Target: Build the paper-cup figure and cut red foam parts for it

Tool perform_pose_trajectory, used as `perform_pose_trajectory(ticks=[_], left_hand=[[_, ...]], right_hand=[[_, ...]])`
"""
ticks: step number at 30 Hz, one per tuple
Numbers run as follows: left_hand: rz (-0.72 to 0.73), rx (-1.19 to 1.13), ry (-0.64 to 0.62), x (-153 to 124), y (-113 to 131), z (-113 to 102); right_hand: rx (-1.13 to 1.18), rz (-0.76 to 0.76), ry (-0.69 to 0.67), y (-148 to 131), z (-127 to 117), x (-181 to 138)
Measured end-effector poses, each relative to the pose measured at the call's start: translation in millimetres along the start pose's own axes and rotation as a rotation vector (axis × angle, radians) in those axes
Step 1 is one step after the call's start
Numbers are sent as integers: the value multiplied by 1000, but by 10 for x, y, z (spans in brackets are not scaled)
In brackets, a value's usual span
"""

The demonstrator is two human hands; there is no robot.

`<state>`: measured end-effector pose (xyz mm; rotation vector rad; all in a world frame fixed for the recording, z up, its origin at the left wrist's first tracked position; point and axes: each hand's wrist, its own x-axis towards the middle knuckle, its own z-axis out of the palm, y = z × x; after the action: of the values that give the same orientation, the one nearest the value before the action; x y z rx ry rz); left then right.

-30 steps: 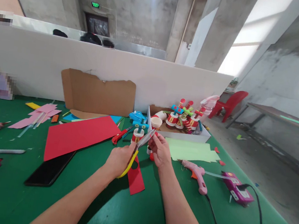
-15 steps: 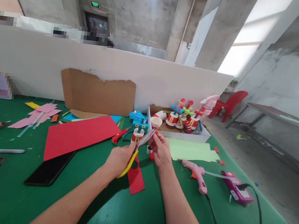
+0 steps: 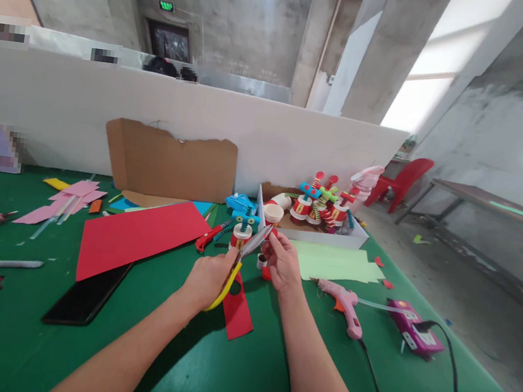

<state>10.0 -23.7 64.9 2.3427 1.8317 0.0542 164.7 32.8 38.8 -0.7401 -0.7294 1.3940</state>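
My left hand (image 3: 211,280) is closed round the yellow handles of a pair of scissors (image 3: 252,243), whose blades point up and to the right. At the blade tips, my right hand (image 3: 282,263) pinches a small red piece of paper (image 3: 273,233), mostly covered by the fingers. Beneath the scissors lies a red paper strip (image 3: 241,314) with a round hole cut in it. Just beyond my hands stands a paper-cup figure (image 3: 241,235) with a blue top piece. A small red round piece (image 3: 266,273) rests beside my right hand.
A white box (image 3: 332,239) holds several cup figures. Right of my hands are light green paper (image 3: 334,263) and a pink glue gun (image 3: 344,303) with a trailing cord. To the left lie red card (image 3: 141,242), a black phone (image 3: 87,295) and a red utility knife (image 3: 211,237).
My hands and the scissors stay almost in place, with only a very slight shift. At the far left edge, another person's hand has moved a little.
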Motion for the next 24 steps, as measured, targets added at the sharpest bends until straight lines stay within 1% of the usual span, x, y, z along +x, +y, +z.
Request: perform_pose_trajectory(ticks=[11,24], left_hand=[[6,-14,-6,-8,7,-17],[15,4,-2,6,-11,17]], right_hand=[[32,25,26,-16,8,-7],[43,25,27,-31,-3,1]])
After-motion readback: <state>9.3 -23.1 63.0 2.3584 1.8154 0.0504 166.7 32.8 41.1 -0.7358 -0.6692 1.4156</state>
